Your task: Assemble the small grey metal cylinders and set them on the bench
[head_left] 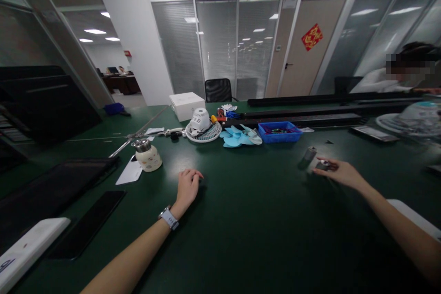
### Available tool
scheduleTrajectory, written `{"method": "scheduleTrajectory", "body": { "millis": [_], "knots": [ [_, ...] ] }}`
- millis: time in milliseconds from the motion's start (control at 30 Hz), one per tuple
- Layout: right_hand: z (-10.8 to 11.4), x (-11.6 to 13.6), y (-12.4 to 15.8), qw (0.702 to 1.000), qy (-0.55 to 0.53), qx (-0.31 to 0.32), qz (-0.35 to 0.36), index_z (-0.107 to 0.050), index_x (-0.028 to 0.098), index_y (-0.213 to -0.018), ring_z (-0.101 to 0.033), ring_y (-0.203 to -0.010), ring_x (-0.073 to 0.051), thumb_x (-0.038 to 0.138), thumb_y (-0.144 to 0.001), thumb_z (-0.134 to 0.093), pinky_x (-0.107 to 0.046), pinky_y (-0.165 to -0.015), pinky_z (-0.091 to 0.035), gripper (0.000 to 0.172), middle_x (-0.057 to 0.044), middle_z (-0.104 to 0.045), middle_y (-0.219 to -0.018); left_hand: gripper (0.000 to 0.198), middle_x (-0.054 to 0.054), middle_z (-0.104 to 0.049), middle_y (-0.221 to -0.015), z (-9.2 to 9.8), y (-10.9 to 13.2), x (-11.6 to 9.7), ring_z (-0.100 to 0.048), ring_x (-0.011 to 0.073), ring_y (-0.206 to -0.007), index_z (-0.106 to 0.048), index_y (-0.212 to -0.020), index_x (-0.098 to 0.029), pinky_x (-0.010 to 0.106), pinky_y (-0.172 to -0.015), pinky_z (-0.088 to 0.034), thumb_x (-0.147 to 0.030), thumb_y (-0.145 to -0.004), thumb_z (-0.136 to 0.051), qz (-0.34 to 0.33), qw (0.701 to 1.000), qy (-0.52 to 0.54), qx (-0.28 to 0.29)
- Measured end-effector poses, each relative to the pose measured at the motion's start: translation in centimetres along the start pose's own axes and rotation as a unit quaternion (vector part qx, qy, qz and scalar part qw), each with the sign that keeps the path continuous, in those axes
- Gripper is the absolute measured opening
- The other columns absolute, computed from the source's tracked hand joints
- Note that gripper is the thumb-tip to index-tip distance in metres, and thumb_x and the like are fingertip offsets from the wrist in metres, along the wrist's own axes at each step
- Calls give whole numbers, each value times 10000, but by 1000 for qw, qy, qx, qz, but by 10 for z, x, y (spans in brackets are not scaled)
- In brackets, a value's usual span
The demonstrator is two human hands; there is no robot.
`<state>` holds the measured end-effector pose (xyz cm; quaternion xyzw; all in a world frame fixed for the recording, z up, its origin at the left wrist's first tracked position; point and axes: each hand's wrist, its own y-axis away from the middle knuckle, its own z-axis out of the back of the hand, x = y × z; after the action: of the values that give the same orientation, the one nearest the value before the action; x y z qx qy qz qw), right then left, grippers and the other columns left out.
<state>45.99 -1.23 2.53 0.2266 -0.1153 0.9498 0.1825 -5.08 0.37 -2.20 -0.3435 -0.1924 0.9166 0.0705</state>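
Observation:
My left hand point(188, 188), with a watch point(168, 217) on its wrist, rests on the green table with loosely bent fingers; I see nothing in it. Over at the right, my right hand point(341, 173) has its thumb and fingers closed around a small grey piece with a shiny end point(323, 164), partly covered by the fingers. Just left of it a small grey cylinder point(310, 153) stands on the table, apart from the hand. Light-blue fan blades point(234, 137) and a blue tray of small parts point(279, 135) lie farther back.
A white fan body in its round grille point(200, 126) sits before a white box point(188, 106). A cream jar point(149, 158) stands left, near a dark phone-like slab point(91, 225). Long black bars point(324, 112) run along the back right; a person point(375, 80) sits beyond.

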Motion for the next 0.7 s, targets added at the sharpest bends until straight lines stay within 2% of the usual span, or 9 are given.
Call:
{"method": "scheduleTrajectory", "body": {
  "millis": [100, 133, 200, 267, 400, 500, 600, 700],
  "knots": [
    [-3, 9, 10, 1000, 7, 17, -15, -671, 151, -1156, -638, -861, -260, 441, -703, -685, -330, -709, -475, 538, -120, -692, -975, 312, 53, -636, -870, 0, 1, 1, -497, 226, -933, -646, -708, -203, 391, -888, -369, -223, -839, -363, -2, 1000, -3, -4],
    [-4, 16, 13, 1000, 15, 4, -12, -678, 157, -1143, -634, -855, -274, 471, -701, -677, -352, -705, -473, 542, -122, -691, -968, 310, 53, -634, -863, 0, 1, 1, -496, 227, -926, -646, -707, -203, 393, -887, -370, -220, -838, -366, -2, 1000, -3, -6],
    [-10, 37, 23, 999, 3, 1, 36, -684, 177, -1137, -631, -856, -291, 524, -681, -677, -385, -708, -478, 573, -118, -691, -967, 305, 51, -632, -855, 1, 1, -1, -495, 225, -914, -649, -703, -203, 396, -891, -372, -211, -837, -376, -6, 1000, -3, -10],
    [-20, 67, 39, 990, -53, 33, 123, -679, 202, -1148, -632, -892, -284, 549, -670, -680, -400, -752, -491, 591, -97, -691, -1002, 292, 48, -631, -867, 1, 2, -5, -493, 223, -925, -664, -729, -208, 397, -902, -372, -210, -842, -395, -22, 1000, -2, -10],
    [-60, 140, 74, 935, -160, 131, 289, -686, 255, -1123, -630, -958, -229, 542, -664, -704, -369, -871, -477, 542, -37, -685, -1066, 226, 51, -610, -961, 5, 9, -20, -482, 216, -991, -691, -927, -232, 379, -925, -380, -289, -867, -481, -89, 996, 13, -1],
    [-95, 184, 94, 900, -187, 170, 355, -704, 278, -1084, -638, -904, -218, 542, -625, -738, -356, -829, -481, 530, -31, -699, -1006, 238, 59, -582, -1027, 8, 17, -32, -482, 208, -1023, -682, -1017, -247, 367, -933, -387, -360, -864, -539, -148, 989, 25, 17],
    [-120, 210, 106, 885, -203, 170, 383, -712, 278, -1069, -635, -817, -206, 543, -608, -753, -334, -755, -476, 533, -41, -705, -931, 257, 62, -568, -1047, 9, 23, -39, -481, 204, -1037, -682, -1044, -258, 361, -934, -394, -388, -851, -573, -176, 983, 39, 21],
    [-133, 219, 114, 870, -231, 177, 397, -732, 259, -988, -623, -777, -194, 509, -644, -742, -321, -726, -466, 425, -33, -704, -876, 254, 62, -563, -1054, 3, 24, -43, -473, 208, -1052, -696, -1035, -279, 377, -944, -395, -400, -834, -599, -172, 984, 53, 13]
  ]
}}
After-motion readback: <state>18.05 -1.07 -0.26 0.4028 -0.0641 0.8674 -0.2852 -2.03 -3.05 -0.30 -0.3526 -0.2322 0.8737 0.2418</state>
